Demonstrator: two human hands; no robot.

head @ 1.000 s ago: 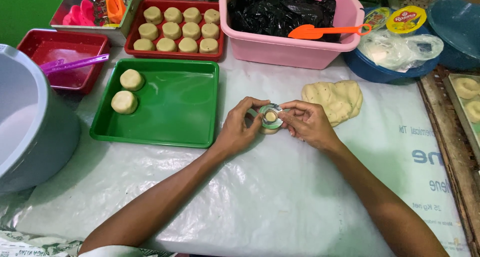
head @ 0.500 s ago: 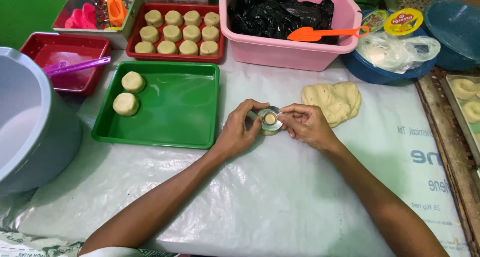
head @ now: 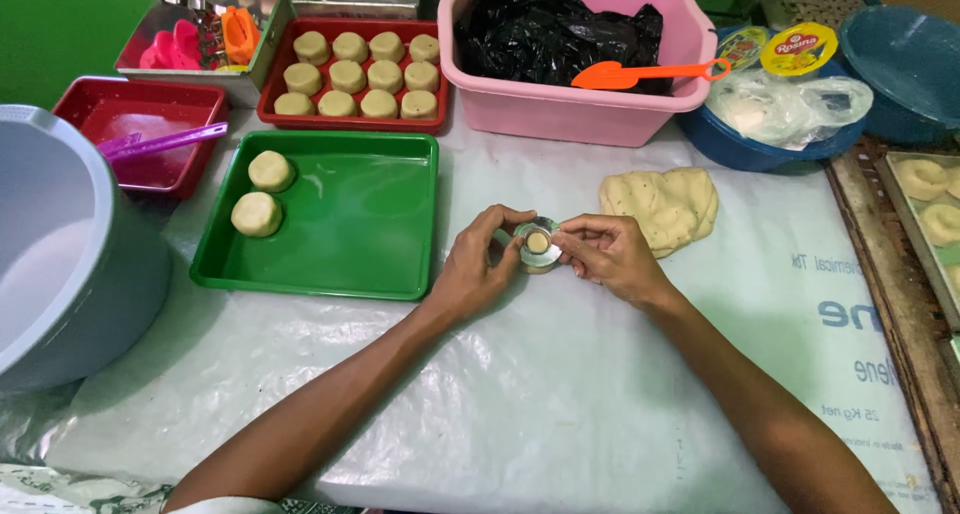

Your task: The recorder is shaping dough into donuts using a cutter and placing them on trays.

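Between my two hands sits a small round metal mould point(head: 537, 245) with pale dough in its middle. My left hand point(head: 482, 266) cups the mould from the left and my right hand point(head: 603, 254) pinches its right rim, both over the plastic-covered table. A lump of pale dough point(head: 664, 204) lies just right of my right hand. The green tray point(head: 360, 224) to the left carries two shaped dough pieces point(head: 262, 194).
A red tray point(head: 358, 124) with several shaped dough pieces stands behind the green one. At the back are a pink tub point(head: 570, 114) with a black bag and an orange scoop point(head: 645, 73), blue bowls point(head: 900, 54), a red box point(head: 140, 144) and a metal tin point(head: 200, 34). A grey bucket point(head: 60, 264) stands at the left edge.
Both hands keep hold of the mould at the same spot; only the fingers shift slightly around it.
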